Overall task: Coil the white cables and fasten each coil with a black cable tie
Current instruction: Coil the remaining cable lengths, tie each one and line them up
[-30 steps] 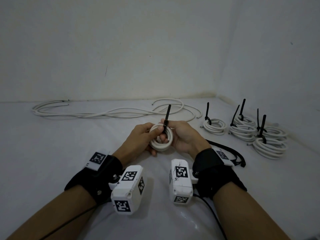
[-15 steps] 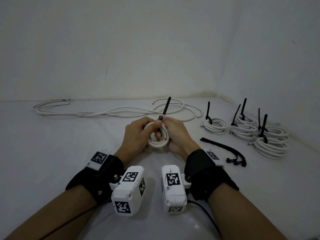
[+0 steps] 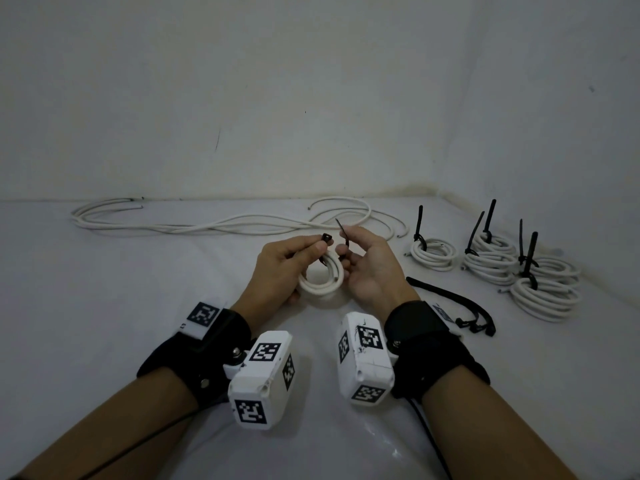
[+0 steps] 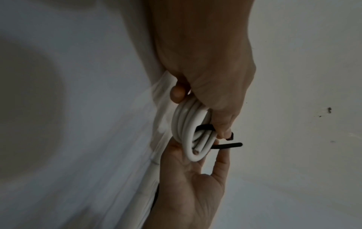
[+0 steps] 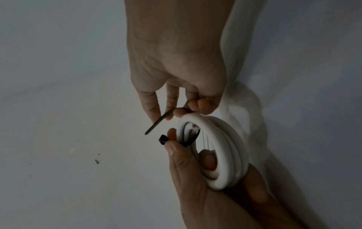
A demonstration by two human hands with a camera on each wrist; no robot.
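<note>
While the left hand (image 3: 277, 268) curls around a small white coil (image 3: 322, 278) and pinches the head of the black cable tie (image 3: 327, 238), the right hand (image 3: 370, 268) pinches the tie's pointed tail, the two ends apart and the tie passing through the coil. They are held above the middle of the white surface (image 3: 104, 306). Loose white cables (image 3: 207, 225) lie along the far edge, finished coils (image 3: 540, 275) near the right edge, and spare ties (image 3: 453, 299) just beside the right wrist.
</note>
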